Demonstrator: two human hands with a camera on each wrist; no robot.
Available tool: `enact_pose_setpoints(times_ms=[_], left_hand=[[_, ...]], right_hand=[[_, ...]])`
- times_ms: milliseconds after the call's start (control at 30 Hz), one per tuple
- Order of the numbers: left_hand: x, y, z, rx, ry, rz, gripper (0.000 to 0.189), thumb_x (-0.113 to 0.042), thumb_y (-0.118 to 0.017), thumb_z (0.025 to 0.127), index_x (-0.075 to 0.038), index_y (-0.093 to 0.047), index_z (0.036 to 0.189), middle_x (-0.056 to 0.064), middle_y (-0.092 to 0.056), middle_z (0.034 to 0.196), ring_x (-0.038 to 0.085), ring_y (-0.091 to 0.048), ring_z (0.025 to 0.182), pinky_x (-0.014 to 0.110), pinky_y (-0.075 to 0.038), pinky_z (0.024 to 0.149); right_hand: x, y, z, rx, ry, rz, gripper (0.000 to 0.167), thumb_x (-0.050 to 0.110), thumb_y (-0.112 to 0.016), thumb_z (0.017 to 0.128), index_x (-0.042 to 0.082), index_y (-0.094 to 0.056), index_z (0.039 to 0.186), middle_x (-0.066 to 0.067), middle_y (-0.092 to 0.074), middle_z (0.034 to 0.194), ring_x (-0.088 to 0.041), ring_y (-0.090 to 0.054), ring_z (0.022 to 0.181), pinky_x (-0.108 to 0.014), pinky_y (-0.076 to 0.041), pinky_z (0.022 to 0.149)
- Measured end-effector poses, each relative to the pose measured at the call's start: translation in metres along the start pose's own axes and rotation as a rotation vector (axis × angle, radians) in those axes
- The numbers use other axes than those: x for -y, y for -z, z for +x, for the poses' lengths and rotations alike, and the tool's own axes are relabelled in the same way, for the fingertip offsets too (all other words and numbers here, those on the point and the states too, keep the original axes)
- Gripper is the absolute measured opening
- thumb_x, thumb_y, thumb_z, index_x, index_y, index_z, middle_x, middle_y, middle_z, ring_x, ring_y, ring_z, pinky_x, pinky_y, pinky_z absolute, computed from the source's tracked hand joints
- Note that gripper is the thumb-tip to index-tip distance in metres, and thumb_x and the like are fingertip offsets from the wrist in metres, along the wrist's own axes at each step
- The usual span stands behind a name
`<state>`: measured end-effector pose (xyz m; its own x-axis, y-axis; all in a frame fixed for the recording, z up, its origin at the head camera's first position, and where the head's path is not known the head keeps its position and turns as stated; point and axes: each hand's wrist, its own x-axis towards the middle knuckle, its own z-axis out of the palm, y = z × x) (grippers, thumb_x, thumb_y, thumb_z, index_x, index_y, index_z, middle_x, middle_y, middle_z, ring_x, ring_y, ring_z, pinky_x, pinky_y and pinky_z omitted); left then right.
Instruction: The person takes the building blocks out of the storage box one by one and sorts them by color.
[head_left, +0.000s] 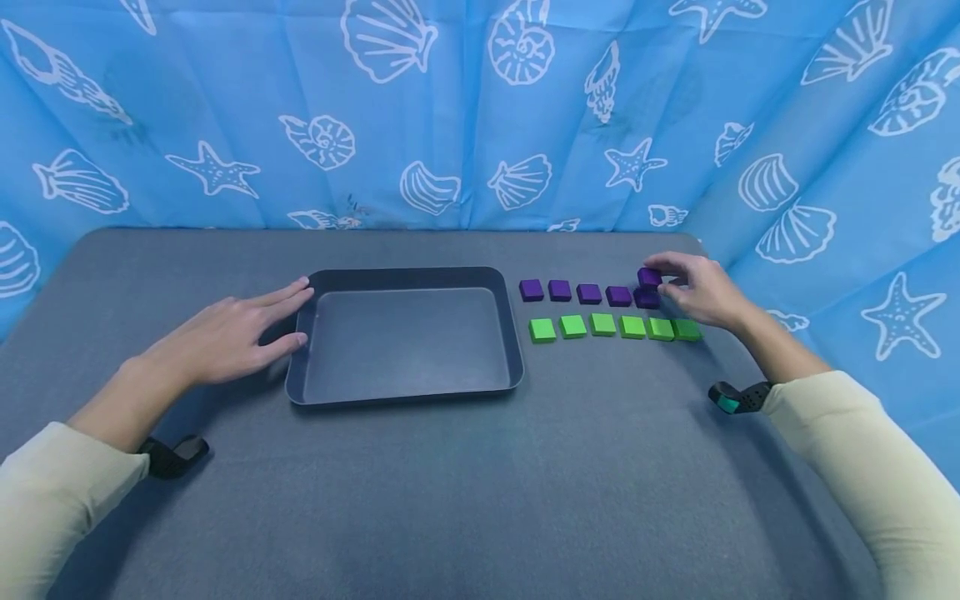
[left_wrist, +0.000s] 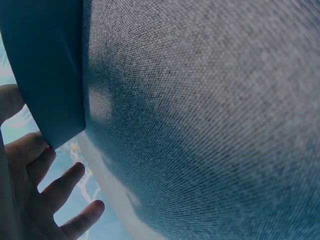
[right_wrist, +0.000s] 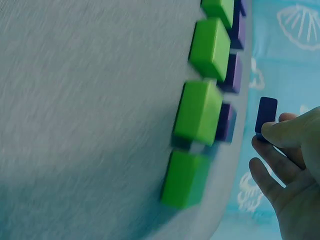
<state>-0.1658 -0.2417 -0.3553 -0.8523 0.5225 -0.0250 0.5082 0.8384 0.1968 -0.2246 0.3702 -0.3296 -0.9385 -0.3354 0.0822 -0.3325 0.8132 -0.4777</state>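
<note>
Between thumb and fingers my right hand pinches a purple block, which in the right wrist view is raised off the table. In the head view that block overlaps another purple block at the right end of a row. My left hand rests at the left rim of a dark rectangular tray, its fingers fairly straight and spread, with fingertips and thumb right at the edge. In the left wrist view the tray's outer wall stands beside the fingers.
Several purple blocks form a row right of the tray. Nearer me runs a row of several green blocks, the rightmost below my right hand. A grey cloth covers the table. Behind it hangs a blue curtain with white shells.
</note>
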Motion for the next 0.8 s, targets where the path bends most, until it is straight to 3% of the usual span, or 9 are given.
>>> enact_pose_setpoints(times_ms=[333,800], left_hand=[[-0.001,0.000,0.000,-0.009,-0.002,-0.003,0.071,-0.044,-0.053,0.101,-0.005,-0.031,0.156,0.020,-0.029,0.159,0.047,-0.055,0.124,0.064,-0.037,0.105],[-0.002,0.000,0.000,0.005,0.011,-0.003,0.072,-0.044,-0.053,0.101,-0.005,-0.030,0.156,0.020,-0.029,0.159,0.047,-0.053,0.125,0.065,-0.037,0.105]], right_hand=[[-0.030,0.002,-0.012,0.015,-0.103,-0.023,0.041,-0.012,-0.056,0.090,-0.012,-0.053,0.131,-0.038,-0.054,0.129,-0.054,-0.052,0.120,-0.064,-0.042,0.099],[-0.042,-0.005,-0.021,0.023,-0.119,-0.058,0.040,-0.011,-0.057,0.091,-0.011,-0.054,0.130,-0.038,-0.055,0.126,-0.055,-0.054,0.115,-0.064,-0.045,0.094]])
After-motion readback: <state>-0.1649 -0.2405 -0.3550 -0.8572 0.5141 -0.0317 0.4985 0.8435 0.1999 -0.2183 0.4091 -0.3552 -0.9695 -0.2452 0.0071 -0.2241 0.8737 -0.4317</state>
